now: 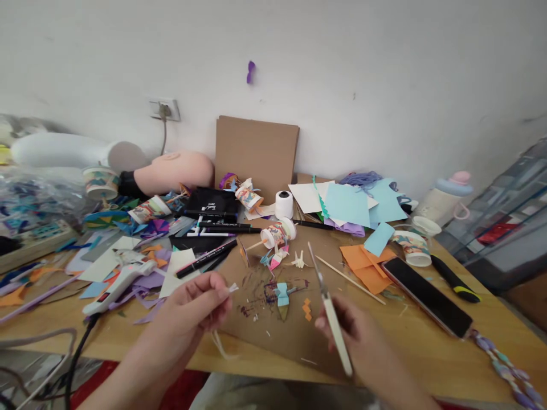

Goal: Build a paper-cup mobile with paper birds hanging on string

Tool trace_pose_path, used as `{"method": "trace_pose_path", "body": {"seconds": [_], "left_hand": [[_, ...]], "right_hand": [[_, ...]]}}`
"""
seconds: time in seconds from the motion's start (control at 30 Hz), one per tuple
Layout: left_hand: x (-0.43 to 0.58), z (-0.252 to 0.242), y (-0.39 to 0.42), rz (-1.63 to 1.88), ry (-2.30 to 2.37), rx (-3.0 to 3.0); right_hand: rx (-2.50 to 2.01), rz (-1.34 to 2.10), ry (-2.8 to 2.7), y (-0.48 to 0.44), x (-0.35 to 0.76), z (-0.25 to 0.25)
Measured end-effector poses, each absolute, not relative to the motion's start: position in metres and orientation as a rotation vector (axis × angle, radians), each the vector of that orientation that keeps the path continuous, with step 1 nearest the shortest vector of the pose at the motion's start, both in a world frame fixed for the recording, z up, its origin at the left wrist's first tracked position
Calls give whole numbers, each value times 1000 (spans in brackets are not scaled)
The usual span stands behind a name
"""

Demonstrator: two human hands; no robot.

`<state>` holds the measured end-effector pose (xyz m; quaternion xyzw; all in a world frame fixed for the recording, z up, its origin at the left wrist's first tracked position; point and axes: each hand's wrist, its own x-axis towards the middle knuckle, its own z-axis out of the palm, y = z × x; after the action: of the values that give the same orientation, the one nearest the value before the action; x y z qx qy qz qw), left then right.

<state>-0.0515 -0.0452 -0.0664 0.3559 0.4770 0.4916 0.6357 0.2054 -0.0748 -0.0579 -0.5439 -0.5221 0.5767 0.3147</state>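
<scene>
My left hand (194,310) is closed in a pinch on a tiny white scrap (233,288), held above the front of a brown cardboard sheet (294,336). My right hand (356,336) grips a pair of scissors (327,299) with pale handles, blades pointing up and away. Between my hands on the cardboard lie a small light-blue paper bow (281,294), little orange bits (306,308) and purple marker smears. A decorated paper cup on a stick (277,233) lies just beyond them.
A white glue gun (122,282) lies at the left with its cable running off the desk. Black markers (217,228), a thread spool (284,204), coloured paper sheets (354,208), a phone (427,296), a black-yellow cutter (453,278) and wooden skewers (352,279) crowd the wooden table (504,347).
</scene>
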Motion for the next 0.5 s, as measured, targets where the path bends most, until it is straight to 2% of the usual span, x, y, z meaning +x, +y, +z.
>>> {"method": "trace_pose_path", "body": {"seconds": [0.2, 0.33, 0.5], "left_hand": [[-78, -42, -38, 1266, 1247, 961], [-73, -26, -38, 1234, 1133, 860], [-58, -16, -36, 1220, 1060, 908]], "right_hand": [[-2053, 636, -1825, -36, 284, -50], [-2324, 384, -1954, -11, 303, -58], [-2384, 258, -2023, 19, 297, -61]]}}
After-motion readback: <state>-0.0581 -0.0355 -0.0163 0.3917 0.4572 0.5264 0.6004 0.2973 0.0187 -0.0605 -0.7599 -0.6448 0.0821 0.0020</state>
